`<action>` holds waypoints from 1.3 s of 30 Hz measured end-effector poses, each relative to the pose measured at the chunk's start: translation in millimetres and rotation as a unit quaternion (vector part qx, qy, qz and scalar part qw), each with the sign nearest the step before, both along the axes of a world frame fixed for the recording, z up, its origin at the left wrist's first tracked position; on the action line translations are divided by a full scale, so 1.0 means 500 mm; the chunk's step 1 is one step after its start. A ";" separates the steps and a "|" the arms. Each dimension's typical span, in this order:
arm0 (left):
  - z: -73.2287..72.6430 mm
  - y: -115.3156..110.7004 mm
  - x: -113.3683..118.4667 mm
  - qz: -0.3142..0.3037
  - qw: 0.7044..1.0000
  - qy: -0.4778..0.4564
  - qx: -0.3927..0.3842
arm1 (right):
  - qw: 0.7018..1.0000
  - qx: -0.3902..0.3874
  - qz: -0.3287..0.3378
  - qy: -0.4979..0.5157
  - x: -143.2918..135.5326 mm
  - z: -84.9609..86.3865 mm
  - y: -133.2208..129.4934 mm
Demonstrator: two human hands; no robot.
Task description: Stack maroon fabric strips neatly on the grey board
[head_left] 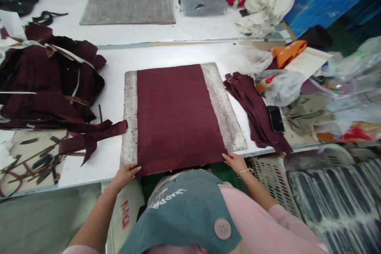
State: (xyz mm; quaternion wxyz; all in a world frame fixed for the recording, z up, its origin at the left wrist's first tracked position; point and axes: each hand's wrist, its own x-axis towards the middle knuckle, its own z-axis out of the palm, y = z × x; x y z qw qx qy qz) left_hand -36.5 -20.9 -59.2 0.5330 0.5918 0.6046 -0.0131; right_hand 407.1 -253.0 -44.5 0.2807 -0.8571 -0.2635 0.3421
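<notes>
A wide maroon sheet [175, 115], of leather or fabric, lies flat over a worn grey board [226, 107] on the white table. Its near edge hangs a little past the table edge. My left hand [127, 174] pinches the near left corner of the sheet between thumb and fingers. At the near right corner, my right hand [235, 162] pinches the sheet in the same way. Right of the board lies a bunch of long maroon strips [253, 109]. Several loose maroon scraps [89, 135] lie to the left.
A tied pile of maroon material [47, 79] stands at left. A phone [276, 119], a glue bottle [264, 84] and plastic bags [284, 87] lie at right. Another grey board [129, 4] rests at the back. A white crate [270, 178] stands below the table at right.
</notes>
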 end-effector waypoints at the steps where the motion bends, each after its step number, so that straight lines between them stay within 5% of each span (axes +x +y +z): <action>1: -0.002 0.001 0.002 -0.005 1.000 0.020 0.019 | 1.000 -0.013 0.012 -0.021 0.002 0.003 0.006; 6: 0.001 0.015 0.020 -0.024 0.987 0.129 0.095 | 0.989 -0.068 0.061 -0.114 0.009 0.011 0.035; 11: 0.007 0.020 0.038 -0.007 0.980 0.179 0.088 | 0.979 -0.110 0.079 -0.155 0.008 0.005 0.052; 39: 0.012 0.010 0.061 0.032 0.974 0.197 0.109 | 0.957 -0.198 0.138 -0.159 0.035 -0.021 0.057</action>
